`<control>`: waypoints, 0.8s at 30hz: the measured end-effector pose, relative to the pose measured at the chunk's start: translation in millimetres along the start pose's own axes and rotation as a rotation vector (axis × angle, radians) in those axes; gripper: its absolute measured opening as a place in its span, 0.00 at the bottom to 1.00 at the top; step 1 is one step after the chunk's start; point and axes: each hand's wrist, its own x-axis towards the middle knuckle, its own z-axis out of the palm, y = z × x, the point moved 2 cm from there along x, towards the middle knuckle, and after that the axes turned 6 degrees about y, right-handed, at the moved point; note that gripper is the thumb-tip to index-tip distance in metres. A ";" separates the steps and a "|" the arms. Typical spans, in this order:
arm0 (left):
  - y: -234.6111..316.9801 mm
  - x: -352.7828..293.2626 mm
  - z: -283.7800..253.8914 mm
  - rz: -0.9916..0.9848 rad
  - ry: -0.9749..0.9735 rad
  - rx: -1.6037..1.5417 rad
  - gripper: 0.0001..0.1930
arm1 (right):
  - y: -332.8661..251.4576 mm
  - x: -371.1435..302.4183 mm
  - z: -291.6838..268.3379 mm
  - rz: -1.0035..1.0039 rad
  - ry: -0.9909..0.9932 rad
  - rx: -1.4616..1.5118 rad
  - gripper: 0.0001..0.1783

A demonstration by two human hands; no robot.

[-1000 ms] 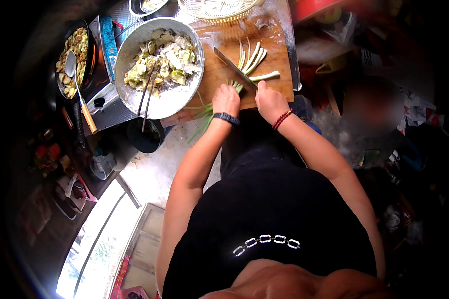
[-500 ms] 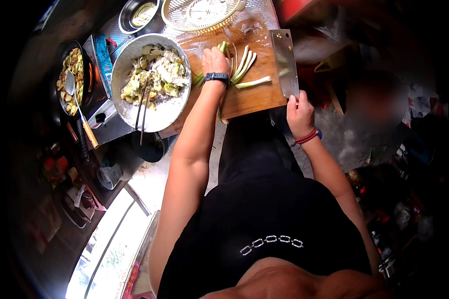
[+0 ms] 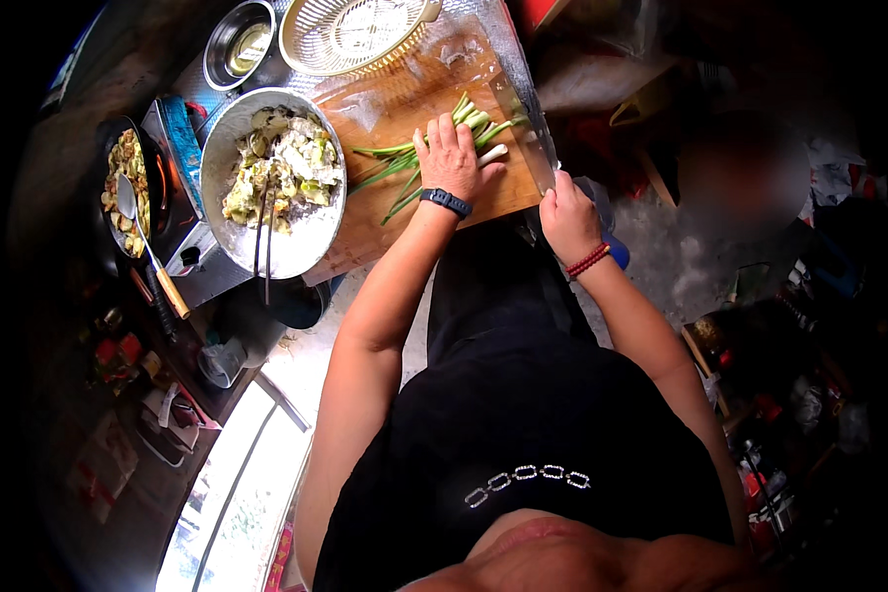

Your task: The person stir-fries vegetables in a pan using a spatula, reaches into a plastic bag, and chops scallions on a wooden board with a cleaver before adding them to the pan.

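On the wooden cutting board [image 3: 385, 212], the left hand [image 3: 451, 158] is pressing flat, fingers spread, on a bunch of green onions [image 3: 414, 158]. At the board's right edge, the right hand [image 3: 568, 212] is clenching a cleaver [image 3: 525, 99]. Beside the board, a metal bowl [image 3: 306, 247] is holding chopped vegetables and chopsticks.

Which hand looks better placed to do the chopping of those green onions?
The right hand, probably: it grips the cleaver at the cutting board's right edge, while the left hand lies flat on the green onions, holding them down.
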 end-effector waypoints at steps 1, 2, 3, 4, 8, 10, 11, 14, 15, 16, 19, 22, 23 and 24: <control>-2.0 -4.0 7.0 0.016 0.028 0.031 0.36 | -0.6 1.1 0.0 -0.026 -0.003 -0.007 0.13; -4.6 -7.3 15.2 0.031 0.056 0.062 0.34 | -1.3 2.1 0.1 -0.052 -0.006 -0.014 0.14; -7.5 -11.3 22.4 0.046 0.084 0.094 0.31 | -2.1 2.7 0.1 -0.079 -0.009 -0.021 0.14; -8.7 -11.1 19.5 0.072 0.095 0.106 0.22 | -1.8 2.8 -0.1 -0.088 -0.027 -0.007 0.14; -23.4 -22.1 15.2 0.176 0.068 0.214 0.15 | -6.4 1.4 -3.3 -0.136 -0.067 0.036 0.14; -28.6 -30.2 9.1 0.161 0.026 0.231 0.15 | -13.2 3.5 -6.4 -0.170 -0.057 0.015 0.14; -30.2 -33.0 6.9 0.155 0.005 0.238 0.16 | -17.9 6.5 -7.7 -0.190 -0.045 -0.013 0.14; -28.7 -32.4 2.5 0.126 0.024 0.227 0.15 | -22.1 13.5 -2.4 -0.229 -0.085 -0.102 0.15; -27.5 -32.0 2.6 0.114 0.038 0.215 0.15 | -22.5 14.7 -0.2 -0.237 -0.111 -0.132 0.16; -26.4 -32.4 3.4 0.123 0.059 0.219 0.15 | -21.6 12.5 3.3 -0.256 -0.143 -0.156 0.16; -26.1 -34.4 7.4 0.144 0.077 0.231 0.15 | -27.0 2.3 6.1 -0.258 -0.176 -0.130 0.15; -29.3 -38.3 14.2 0.136 0.015 0.242 0.16 | -26.5 0.0 0.9 -0.277 -0.083 -0.090 0.17; -29.4 -38.5 16.1 0.127 0.007 0.246 0.16 | -29.8 0.1 -3.2 -0.290 -0.042 -0.065 0.18; -29.4 -39.2 17.6 0.118 -0.001 0.250 0.16 | -33.9 -0.4 -9.7 -0.270 -0.057 -0.068 0.20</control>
